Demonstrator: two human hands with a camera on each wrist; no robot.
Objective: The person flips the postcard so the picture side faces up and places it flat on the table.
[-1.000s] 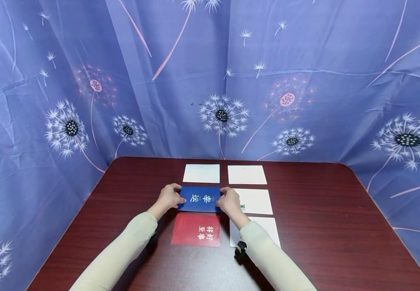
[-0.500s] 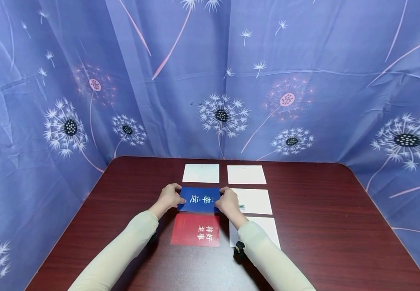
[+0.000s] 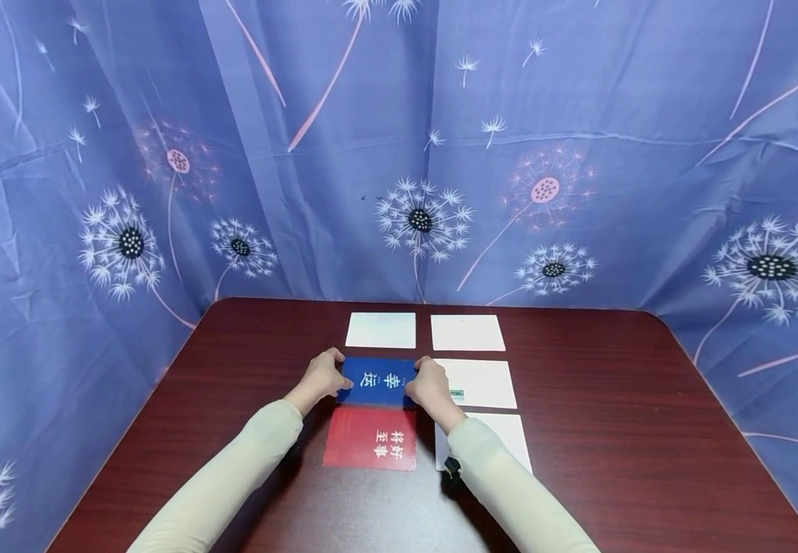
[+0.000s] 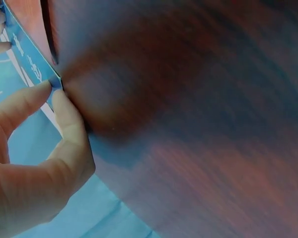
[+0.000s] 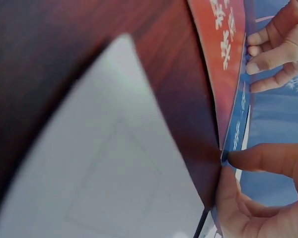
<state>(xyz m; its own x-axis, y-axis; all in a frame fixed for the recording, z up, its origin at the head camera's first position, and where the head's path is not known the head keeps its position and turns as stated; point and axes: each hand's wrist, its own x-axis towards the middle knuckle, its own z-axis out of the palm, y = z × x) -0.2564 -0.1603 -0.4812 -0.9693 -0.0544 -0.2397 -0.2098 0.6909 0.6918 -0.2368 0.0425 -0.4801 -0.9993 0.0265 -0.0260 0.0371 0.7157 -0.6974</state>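
A blue card (image 3: 379, 382) with white characters lies in the middle of the head view, close to or on the table. My left hand (image 3: 322, 374) pinches its left edge; in the left wrist view the thumb and a finger (image 4: 72, 116) meet at the card's corner. At the opposite edge my right hand (image 3: 432, 389) grips with thumb and finger, as the right wrist view shows by the thumb (image 5: 265, 157) on the blue card (image 5: 236, 130). Directly below it on the near side lies a red card (image 3: 371, 438) with white characters.
Beyond the blue card lies a white card (image 3: 381, 330). A column of white cards stands to the right: a far one (image 3: 468, 332), a middle one (image 3: 485, 382) and a near one (image 3: 505, 438), partly behind my right sleeve. A blue dandelion-print curtain (image 3: 343, 192) hangs behind the dark red table (image 3: 599, 430).
My right hand has shifted very slightly left at the blue card's edge. Both hands keep their grip on the card, and the other cards stay put.
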